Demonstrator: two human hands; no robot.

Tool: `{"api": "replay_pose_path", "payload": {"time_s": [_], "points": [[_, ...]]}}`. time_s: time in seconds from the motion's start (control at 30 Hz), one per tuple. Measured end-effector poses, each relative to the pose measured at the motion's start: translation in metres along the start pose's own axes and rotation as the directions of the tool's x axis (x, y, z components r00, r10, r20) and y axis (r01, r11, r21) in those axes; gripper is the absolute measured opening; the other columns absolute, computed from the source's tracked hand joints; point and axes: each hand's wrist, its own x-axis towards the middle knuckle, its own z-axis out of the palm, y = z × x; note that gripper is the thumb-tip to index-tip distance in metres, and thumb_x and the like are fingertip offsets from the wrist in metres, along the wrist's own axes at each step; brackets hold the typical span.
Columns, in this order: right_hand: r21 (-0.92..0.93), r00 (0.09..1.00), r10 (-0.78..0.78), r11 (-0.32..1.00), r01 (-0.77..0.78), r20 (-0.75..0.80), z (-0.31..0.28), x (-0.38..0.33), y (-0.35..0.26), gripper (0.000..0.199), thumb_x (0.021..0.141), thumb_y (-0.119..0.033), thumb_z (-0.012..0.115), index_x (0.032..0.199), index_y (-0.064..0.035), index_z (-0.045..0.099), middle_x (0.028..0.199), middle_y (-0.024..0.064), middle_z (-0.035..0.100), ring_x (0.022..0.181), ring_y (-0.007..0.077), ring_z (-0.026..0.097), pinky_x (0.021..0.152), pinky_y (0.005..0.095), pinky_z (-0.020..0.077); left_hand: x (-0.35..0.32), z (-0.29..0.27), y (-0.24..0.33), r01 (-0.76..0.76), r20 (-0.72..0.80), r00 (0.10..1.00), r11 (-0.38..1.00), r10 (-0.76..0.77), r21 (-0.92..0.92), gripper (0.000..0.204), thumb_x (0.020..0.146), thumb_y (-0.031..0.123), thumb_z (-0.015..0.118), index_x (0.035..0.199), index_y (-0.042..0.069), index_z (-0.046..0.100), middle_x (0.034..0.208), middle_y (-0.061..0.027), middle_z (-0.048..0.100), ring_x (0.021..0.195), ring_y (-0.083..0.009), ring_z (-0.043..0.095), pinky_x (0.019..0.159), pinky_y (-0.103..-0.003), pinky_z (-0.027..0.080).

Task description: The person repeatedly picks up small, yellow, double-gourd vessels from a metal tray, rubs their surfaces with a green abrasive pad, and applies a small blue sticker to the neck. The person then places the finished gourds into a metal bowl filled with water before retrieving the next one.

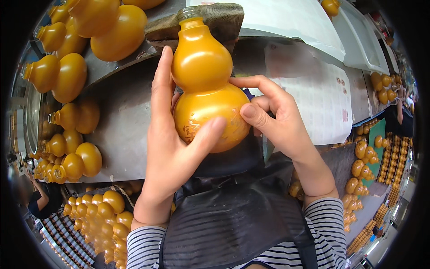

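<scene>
In front of me a glossy amber-yellow gourd-shaped bottle (202, 58) lies tilted, its clear threaded glass neck pointing away and resting in a notch of a worn wooden block (224, 22). My left hand (168, 130) holds the bottle from the left, fingers stretched along its side and thumb across the lower bulb. On the right of that bulb, the thumb and fingers of my right hand (277, 114) press against the bottle. Between the two thumbs, the surface carries a patch of wrinkled, shiny marks. The bottle's underside is hidden.
Several similar bottles (118, 36) stand at the left of the metal table (125, 116). White printed sheets (322, 98) lie to the right, near a white tray (358, 40). Many more bottles (101, 210) fill the lower left and far right. Other people work at both sides.
</scene>
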Motion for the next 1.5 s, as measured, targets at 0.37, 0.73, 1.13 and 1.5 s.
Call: {"api": "replay_pose_path", "payload": {"time_s": [0.37, 0.73, 1.13, 1.5], "points": [[0.053, 1.0, -0.007, 0.999, 0.007, 0.007, -0.005, 0.002, 0.007, 0.044, 0.095, -0.037, 0.059, 0.119, 0.0002, 0.059, 0.064, -0.0032, 0.057, 0.058, 0.0033, 0.049, 0.056, 0.0189, 0.041, 0.006, 0.006, 0.001, 0.042, -0.002, 0.999, 0.997, -0.042, -0.06, 0.082, 0.086, 0.02, 0.064, 0.152, 0.005, 0.017, 0.14, -0.0198, 0.042, 0.13, -0.0275, 0.044, 0.108, -0.036, 0.034], [-0.435, 0.762, -0.643, 0.711, 0.553, -0.081, 0.003, -0.024, -0.005, 0.037, 0.088, -0.003, 0.061, 0.124, 0.0008, 0.052, 0.103, 0.0071, 0.06, 0.085, 0.0138, 0.058, 0.078, 0.026, 0.0483, -0.002, 0.007, 0.004, 0.026, 0.004, 1.0, 0.978, -0.026, -0.206, 0.108, 0.077, 0.042, 0.073, 0.153, 0.004, 0.007, 0.142, -0.0217, 0.037, 0.127, -0.0291, 0.046, 0.102, -0.038, 0.041], [-0.299, 0.862, -0.492, 0.847, 0.441, -0.122, -0.022, -0.018, -0.001, 0.042, 0.079, -0.001, 0.075, 0.117, 0.0003, 0.057, 0.1, 0.0075, 0.066, 0.087, 0.0131, 0.063, 0.079, 0.0245, 0.05, -0.002, 0.009, -0.003, 0.03, -0.033, 0.999, 0.998, -0.029, 0.054, 0.099, 0.08, 0.034, 0.07, 0.152, 0.001, 0.011, 0.145, -0.0202, 0.037, 0.13, -0.0281, 0.042, 0.107, -0.036, 0.034], [-0.564, 0.795, -0.567, 0.592, 0.575, 0.215, -0.025, -0.005, -0.035, 0.039, 0.078, -0.012, 0.076, 0.111, 0.0046, 0.064, 0.099, 0.013, 0.068, 0.08, 0.0154, 0.062, 0.07, 0.0237, 0.0487, 0.0, 0.001, 0.018, 0.084, 0.07, 0.994, 0.995, -0.08, -0.058, 0.088, 0.088, 0.03, 0.059, 0.152, -0.001, 0.007, 0.152, -0.0213, 0.026, 0.139, -0.0288, 0.032, 0.113, -0.036, 0.026]]}}
